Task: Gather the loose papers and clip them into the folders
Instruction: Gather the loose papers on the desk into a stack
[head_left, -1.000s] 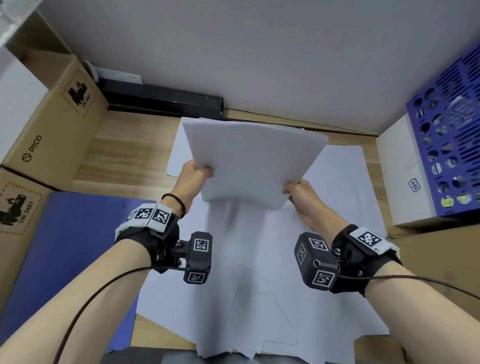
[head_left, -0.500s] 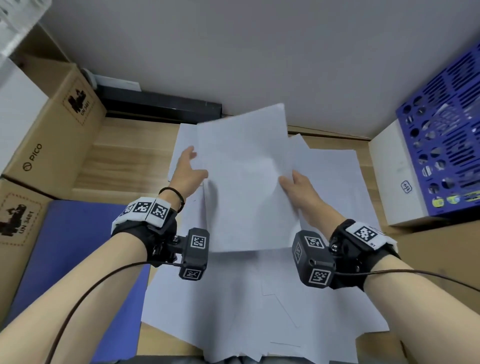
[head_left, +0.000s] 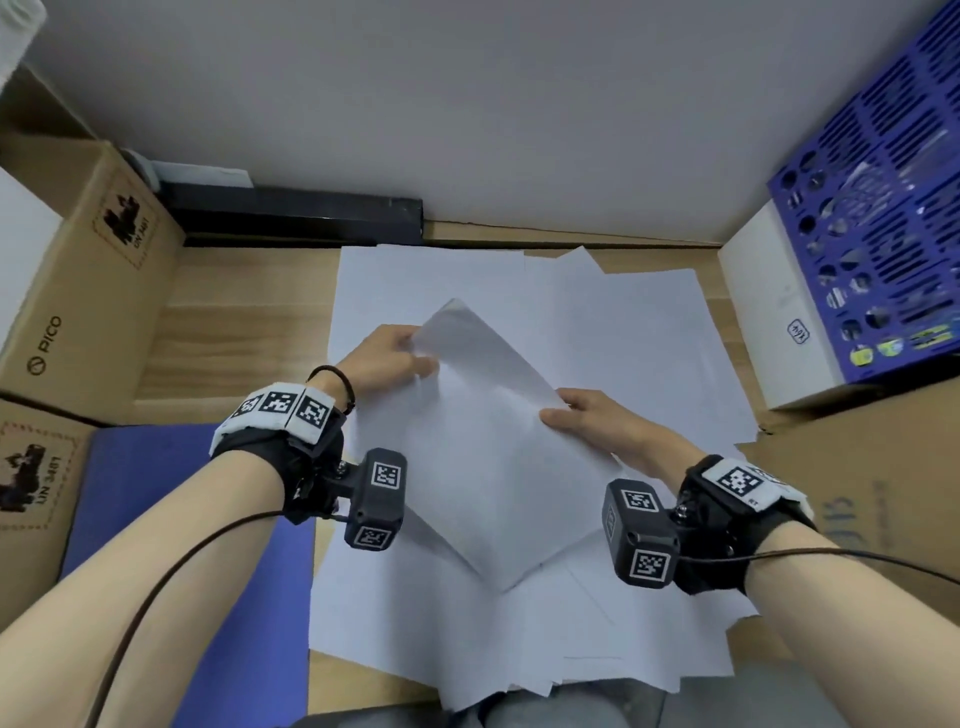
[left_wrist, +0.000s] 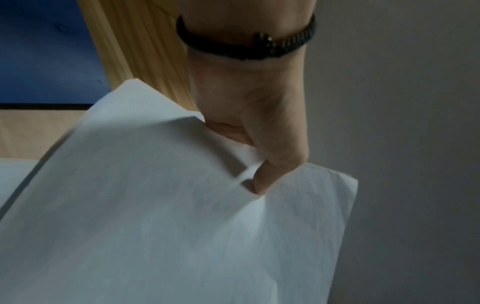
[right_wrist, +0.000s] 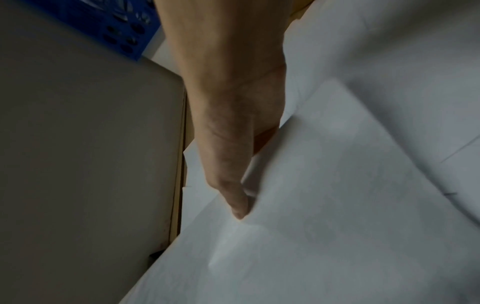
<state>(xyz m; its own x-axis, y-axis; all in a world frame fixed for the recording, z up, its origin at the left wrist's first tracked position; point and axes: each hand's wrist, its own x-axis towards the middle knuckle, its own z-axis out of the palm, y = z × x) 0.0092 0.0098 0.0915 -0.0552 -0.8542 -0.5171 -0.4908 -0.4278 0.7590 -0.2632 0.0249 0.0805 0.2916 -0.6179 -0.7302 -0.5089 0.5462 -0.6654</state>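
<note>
We are pinching one small stack of white paper sheets (head_left: 488, 452) with our two hands, left hand (head_left: 387, 358) and right hand (head_left: 597, 423), thumbs on top, above many scattered white loose sheets (head_left: 649, 332) covering the wooden desk (head_left: 249, 312).

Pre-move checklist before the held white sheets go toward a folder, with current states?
1. Left hand grips the held stack of white paper sheets: ok, thumb on top.
2. Right hand grips the opposite edge: ok.
3. Stack edges squared: not ok, layers offset in the left wrist view.
4. Loose white sheets all gathered: not ok, many lie on the wooden desk.
5. Flat blue folder open, clip ready: cannot tell.
</note>
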